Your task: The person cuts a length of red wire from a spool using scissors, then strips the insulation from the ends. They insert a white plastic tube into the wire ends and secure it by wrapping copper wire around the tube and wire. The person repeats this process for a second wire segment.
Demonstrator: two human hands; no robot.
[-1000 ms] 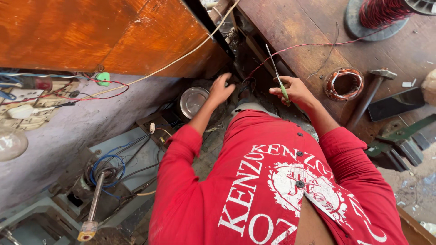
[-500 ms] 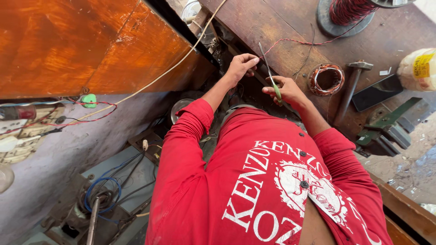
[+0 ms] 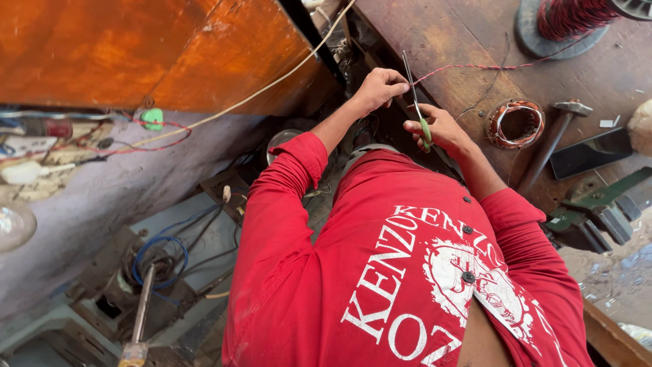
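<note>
A thin twisted red wire [image 3: 475, 66] is pinched in the left hand [image 3: 377, 88], whose fingers are curled shut around its near end at the edge of the worn brown wooden tabletop [image 3: 448, 34]. A pair of slim scissors with green handles [image 3: 415, 102] is gripped in the right hand [image 3: 438, 129], fingers closed about the handles; whether the blades are parted cannot be told, since they are too thin in this view. The scissors' long axis is set nearly upright in the picture, tips pointed away from the body toward the wire just beside the left hand. The wire is stretched across the tabletop, its length run from the left hand to the large spool of red wire [image 3: 570, 17] at the far right corner.

The step in hand is judged to be trimming or stripping the wire end; steady tension and a blade brought squarely to the strand would be called for next.

Beyond the hands, a small copper wire coil [image 3: 516, 124] and a steel-headed hammer [image 3: 553, 139] are laid on the tabletop
</note>
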